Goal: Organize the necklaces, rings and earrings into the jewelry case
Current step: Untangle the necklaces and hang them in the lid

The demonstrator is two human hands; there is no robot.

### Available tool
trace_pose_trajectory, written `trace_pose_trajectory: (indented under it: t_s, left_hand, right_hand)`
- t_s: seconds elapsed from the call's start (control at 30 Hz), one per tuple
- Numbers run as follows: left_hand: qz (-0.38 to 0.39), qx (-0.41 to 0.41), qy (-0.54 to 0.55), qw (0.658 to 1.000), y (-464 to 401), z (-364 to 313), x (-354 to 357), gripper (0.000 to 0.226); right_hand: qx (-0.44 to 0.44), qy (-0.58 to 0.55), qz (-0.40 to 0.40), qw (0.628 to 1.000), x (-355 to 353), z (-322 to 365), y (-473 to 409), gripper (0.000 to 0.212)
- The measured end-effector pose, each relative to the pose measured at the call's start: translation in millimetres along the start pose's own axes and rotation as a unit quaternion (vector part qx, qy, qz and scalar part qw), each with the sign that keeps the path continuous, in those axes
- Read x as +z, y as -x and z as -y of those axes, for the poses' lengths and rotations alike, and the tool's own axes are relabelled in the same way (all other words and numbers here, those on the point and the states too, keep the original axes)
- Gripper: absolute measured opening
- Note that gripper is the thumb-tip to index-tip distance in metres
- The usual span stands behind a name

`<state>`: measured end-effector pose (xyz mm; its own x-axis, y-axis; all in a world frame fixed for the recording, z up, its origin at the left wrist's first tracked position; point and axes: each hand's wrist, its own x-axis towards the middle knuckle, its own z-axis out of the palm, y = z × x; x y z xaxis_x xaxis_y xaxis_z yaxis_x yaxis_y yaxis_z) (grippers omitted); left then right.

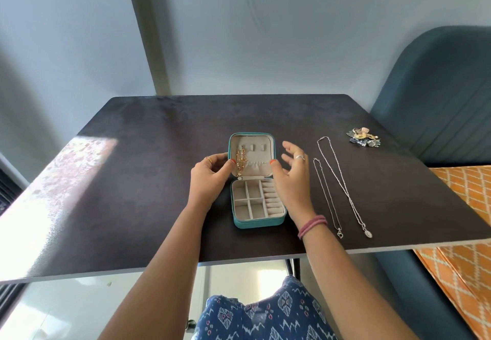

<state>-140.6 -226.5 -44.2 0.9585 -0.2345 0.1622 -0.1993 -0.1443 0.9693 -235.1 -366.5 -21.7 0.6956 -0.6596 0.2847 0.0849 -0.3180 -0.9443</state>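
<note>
While the left hand (210, 177) grips the case lid (251, 153), the right hand (291, 172) hovers spread.

We find no readable text, label, brand, number or sign anywhere in view: none on the jewelry case (259, 201), the table (148, 180) or the patterned cloths beside and below it

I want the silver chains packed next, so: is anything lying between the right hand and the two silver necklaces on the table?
Nothing visible does. The right hand hovers open beside the jewelry case, and only bare table separates it from the shorter silver necklace and, just beyond, the longer silver necklace.
</note>
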Motion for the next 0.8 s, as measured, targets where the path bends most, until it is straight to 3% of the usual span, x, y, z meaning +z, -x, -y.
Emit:
trace_pose_trajectory:
  t_s: [0.2, 0.5, 0.67, 0.8]
  left_hand:
    - [-0.025, -0.011, -0.066, 0.997, 2.8, -4.8, 4.8, 0.028]
    - [-0.056, -0.028, 0.019, 0.998, 1.5, -1.8, -1.3, 0.027]
    - [-0.059, -0.013, 0.053, 0.997, -1.9, -6.5, -2.2, 0.025]
    - [-0.073, 0.003, 0.091, 0.993, -9.5, -22.7, 0.4, 0.024]
  right_hand:
    - [0.08, -0.037, 0.024, 0.996, -2.3, -13.5, 5.2, 0.044]
    - [0.103, -0.042, 0.053, 0.992, -11.9, -5.8, -2.1, 0.041]
    - [0.062, 0.026, 0.053, 0.996, -45.3, 0.5, -33.3, 0.034]
    - [0.021, 0.182, 0.044, 0.982, -80.6, -4.2, -64.6, 0.024]
